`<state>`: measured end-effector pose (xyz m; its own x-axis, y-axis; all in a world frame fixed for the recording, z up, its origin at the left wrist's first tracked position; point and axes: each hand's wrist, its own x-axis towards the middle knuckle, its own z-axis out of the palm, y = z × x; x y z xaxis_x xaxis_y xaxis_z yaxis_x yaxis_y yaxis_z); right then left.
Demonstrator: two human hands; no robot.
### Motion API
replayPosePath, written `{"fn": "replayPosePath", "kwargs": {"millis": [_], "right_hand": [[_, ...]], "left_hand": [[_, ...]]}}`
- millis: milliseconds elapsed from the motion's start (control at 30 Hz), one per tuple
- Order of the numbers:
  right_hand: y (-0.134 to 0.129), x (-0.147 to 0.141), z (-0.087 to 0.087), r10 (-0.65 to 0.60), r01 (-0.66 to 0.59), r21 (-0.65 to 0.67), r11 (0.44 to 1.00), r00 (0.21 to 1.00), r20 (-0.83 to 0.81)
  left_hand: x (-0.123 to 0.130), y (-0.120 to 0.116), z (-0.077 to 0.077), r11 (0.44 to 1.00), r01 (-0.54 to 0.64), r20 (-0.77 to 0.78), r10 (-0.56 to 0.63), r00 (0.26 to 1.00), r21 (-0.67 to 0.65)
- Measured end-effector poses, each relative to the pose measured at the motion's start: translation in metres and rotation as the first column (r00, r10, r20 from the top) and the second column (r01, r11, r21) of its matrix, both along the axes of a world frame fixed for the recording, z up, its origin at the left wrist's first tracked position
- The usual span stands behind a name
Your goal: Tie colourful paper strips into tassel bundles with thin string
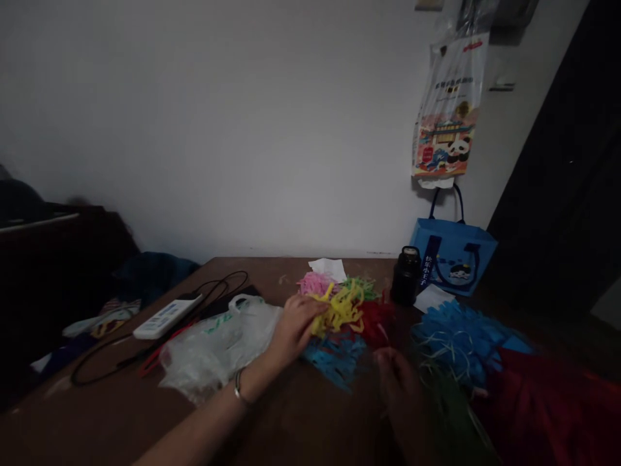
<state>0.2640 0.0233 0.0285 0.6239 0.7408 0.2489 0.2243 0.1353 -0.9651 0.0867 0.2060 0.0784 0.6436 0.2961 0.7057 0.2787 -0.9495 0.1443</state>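
Yellow paper shreds lie in a heap, and the fingers of my left hand close on their left side. My right hand is nearer the front, its fingertips pinched just below the red shreds; what they hold, if anything, is too dim and small to make out. Blue shreds spread between the two hands. Behind the yellow heap are pink shreds and green shreds.
A crumpled plastic bag and a white power strip with cables lie left on the brown table. At right stand a black bottle and a blue bag, with blue bundles and dark red material in front.
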Motion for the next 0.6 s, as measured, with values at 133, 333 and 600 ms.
{"fn": "replayPosePath", "kwargs": {"millis": [133, 333, 600], "right_hand": [[0.012, 0.002, 0.013, 0.069, -0.066, -0.055, 0.996, 0.997, 0.046], [0.037, 0.001, -0.007, 0.189, -0.168, -0.167, 0.972, 0.976, 0.113], [0.038, -0.018, -0.036, 0.436, -0.39, -0.252, 0.886, 0.885, 0.165]], "left_hand": [[-0.013, -0.046, -0.029, 0.962, 0.248, -0.015, -0.248, 0.969, 0.114], [-0.024, -0.072, -0.051, 0.908, 0.407, -0.143, -0.391, 0.909, 0.098], [-0.035, -0.084, -0.053, 0.897, 0.44, -0.045, -0.441, 0.896, -0.034]]}}
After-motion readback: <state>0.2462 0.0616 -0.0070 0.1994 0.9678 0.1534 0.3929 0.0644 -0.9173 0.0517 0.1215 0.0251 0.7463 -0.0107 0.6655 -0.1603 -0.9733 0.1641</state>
